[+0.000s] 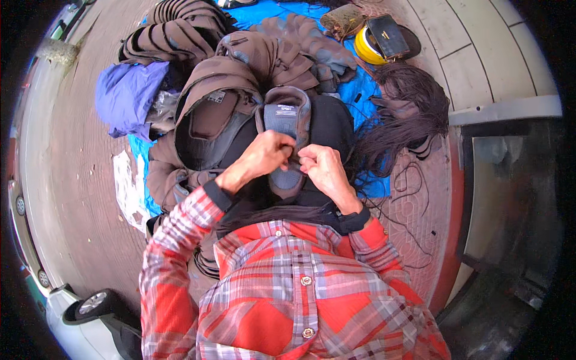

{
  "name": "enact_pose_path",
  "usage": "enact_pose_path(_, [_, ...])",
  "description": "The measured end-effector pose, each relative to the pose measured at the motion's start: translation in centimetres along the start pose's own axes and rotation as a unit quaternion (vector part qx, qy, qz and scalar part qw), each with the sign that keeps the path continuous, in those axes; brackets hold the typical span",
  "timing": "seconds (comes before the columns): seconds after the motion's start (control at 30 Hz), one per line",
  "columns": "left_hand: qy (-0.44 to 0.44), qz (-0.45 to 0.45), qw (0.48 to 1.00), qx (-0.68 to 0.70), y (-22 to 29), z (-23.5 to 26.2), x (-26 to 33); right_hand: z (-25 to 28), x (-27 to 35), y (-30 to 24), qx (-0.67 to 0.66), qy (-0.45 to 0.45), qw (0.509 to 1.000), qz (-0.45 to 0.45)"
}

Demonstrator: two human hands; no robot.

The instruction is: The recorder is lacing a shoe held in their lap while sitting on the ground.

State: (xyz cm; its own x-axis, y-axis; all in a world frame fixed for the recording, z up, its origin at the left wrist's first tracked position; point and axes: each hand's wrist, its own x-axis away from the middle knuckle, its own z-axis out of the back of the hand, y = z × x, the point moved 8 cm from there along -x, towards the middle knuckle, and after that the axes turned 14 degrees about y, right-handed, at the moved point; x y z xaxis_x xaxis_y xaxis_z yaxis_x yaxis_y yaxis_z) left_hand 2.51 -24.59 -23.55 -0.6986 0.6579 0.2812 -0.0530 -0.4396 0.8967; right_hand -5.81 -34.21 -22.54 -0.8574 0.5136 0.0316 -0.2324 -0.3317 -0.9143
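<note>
A grey-brown shoe upper (287,123) with a grey printed insole area lies lengthwise on my lap, its toe end toward me. Over its middle, my left hand (264,157) is closed with fingertips pinched together. Just beside it, my right hand (326,171) is also closed in a pinch at the upper's right edge. Whatever thin thing the fingertips hold is too small to make out. Left of the upper, a curved stack of brown shoe uppers (207,111) rests against my leg. Dark laces (273,216) lie across my lap.
More stacked uppers (264,54) spread over a blue sheet (249,17). A heap of dark laces (414,108) lies right, with strands trailing over the paving. A purple bag (129,96) sits left. A black box (387,36) tops a yellow roll (367,49). Parked cars (93,318) stand lower left.
</note>
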Motion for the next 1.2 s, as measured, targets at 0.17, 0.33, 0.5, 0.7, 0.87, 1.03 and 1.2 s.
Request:
enact_pose_path(0.17, [-0.200, -0.078, 0.955, -0.205, 2.6, -1.5, -1.3, -0.1, -0.2, -0.9, 0.028, 0.033, 0.999, 0.021])
enact_pose_path(0.33, [-0.170, -0.342, 0.855, -0.350, 5.8, -1.8, 0.0, 0.9, -1.2, -5.2, 0.197, 0.040, 0.944, 0.262])
enact_pose_path(0.5, [0.003, -0.484, 0.752, -0.448, 8.2, 1.2, 1.4, 1.0, -1.7, -6.0, 0.147, -0.019, 0.939, 0.311])
enact_pose_path(0.7, [0.067, -0.247, 0.928, -0.270, 8.3, 8.5, 1.1, 0.8, -2.3, -9.4, 0.078, -0.014, 0.954, 0.290])
enact_pose_path(0.87, [-0.004, 0.003, 0.999, 0.035, 5.2, 8.8, 3.2, -3.4, -3.5, -6.4, -0.209, -0.208, 0.952, -0.078])
enact_pose_path(1.03, [0.009, 0.058, 0.994, 0.094, -0.9, 8.8, 6.6, -3.6, -0.4, -3.4, -0.209, -0.285, 0.912, -0.207])
enact_pose_path(1.2, [0.101, 0.082, 0.991, 0.036, -2.3, 7.7, 9.4, -5.5, 1.9, -3.5, -0.333, -0.326, 0.844, -0.265])
